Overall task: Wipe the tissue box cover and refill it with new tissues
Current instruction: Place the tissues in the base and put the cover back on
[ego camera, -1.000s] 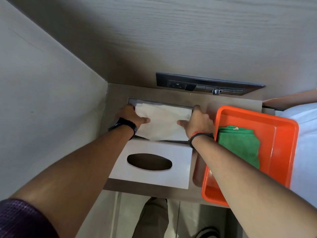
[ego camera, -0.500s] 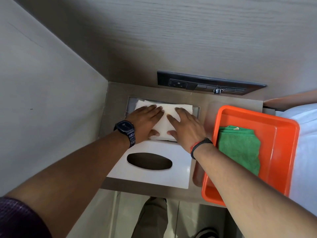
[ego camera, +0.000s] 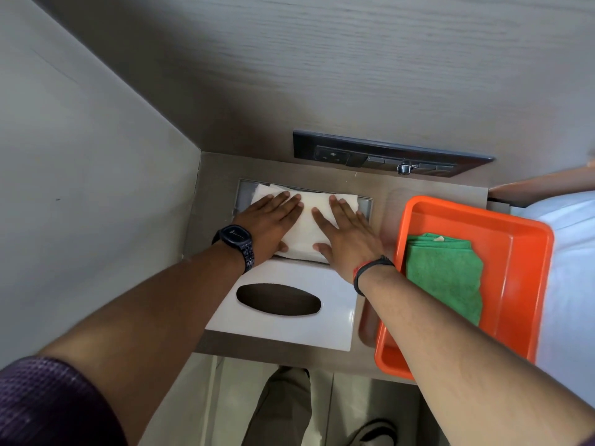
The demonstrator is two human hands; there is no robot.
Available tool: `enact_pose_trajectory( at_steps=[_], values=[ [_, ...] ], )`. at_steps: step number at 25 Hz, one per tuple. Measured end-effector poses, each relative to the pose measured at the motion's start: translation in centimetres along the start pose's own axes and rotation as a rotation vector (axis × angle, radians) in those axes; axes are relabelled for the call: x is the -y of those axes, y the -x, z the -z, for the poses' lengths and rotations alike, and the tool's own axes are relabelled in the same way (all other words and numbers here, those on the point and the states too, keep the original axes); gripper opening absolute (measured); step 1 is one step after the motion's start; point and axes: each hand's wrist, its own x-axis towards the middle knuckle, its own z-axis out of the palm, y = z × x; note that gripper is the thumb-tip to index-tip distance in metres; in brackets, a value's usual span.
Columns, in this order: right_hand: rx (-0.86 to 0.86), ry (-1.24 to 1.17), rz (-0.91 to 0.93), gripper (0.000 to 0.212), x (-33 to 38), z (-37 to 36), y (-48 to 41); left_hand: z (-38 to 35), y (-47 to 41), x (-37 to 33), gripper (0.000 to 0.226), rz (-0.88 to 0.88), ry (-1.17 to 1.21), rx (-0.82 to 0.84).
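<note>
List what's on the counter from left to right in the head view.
Watch → left hand → right hand → green cloth → orange tray's far wall.

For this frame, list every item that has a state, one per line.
Left hand: open, flat on the tissues.
Right hand: open, flat on the tissues.
Stack of white tissues: lying in the recess, pressed by both hands.
Rectangular metal-edged recess in the counter: uncovered.
White flat cover with oval slot: off, lying flat in front of the recess.
Green folded cloth: lying in the orange plastic tray.
</note>
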Motion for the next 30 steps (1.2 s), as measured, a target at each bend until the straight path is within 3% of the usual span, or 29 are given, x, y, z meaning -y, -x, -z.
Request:
enact_pose_trajectory(
  at_steps=[3,7,9,11,14,18,21,25,30],
  values=[
    [-0.206,-0.194,-0.078,0.057,0.7,0.8,2.0,1.0,1.6,-0.5,0.095,0.119,0.146,-0.104],
    [-0.488,-0.498,-0.348,0.041,2.0,0.6,6.6,2.0,6.2,-2.6,0.105,0.57,0.55,-0.367],
    [-0.393,-0.567,-0.507,0.048,2.7,-0.5,8.4,1.5,8.8,-3.9,0.117,0.881,0.794,-0.392],
    [-0.2,-0.731,-0.612,0.059,3.6,-1.7,9.6,0.4,11.0,-4.9,0.109,1.062,0.992,-0.342],
    [-0.104,-0.935,-0.676,0.057,4.3,-3.2,10.0,-0.9,12.6,-5.8,0.066,1.119,1.123,-0.303],
    [-0.147,-0.967,-0.736,0.055,4.8,-3.8,10.8,-0.2,13.0,-7.4,0.048,1.215,0.982,-0.373],
    [-0.302,-0.939,-0.782,0.055,5.7,-2.9,11.8,2.4,12.8,-7.9,0.048,1.167,0.851,-0.522],
    [-0.566,-0.94,-0.783,0.058,5.7,0.2,9.9,5.3,10.5,-5.5,0.062,1.095,0.952,-0.606],
    [-0.605,-0.964,-0.86,0.059,3.7,2.1,4.8,5.8,5.9,-2.0,0.061,0.987,1.053,-0.558]
  ],
)
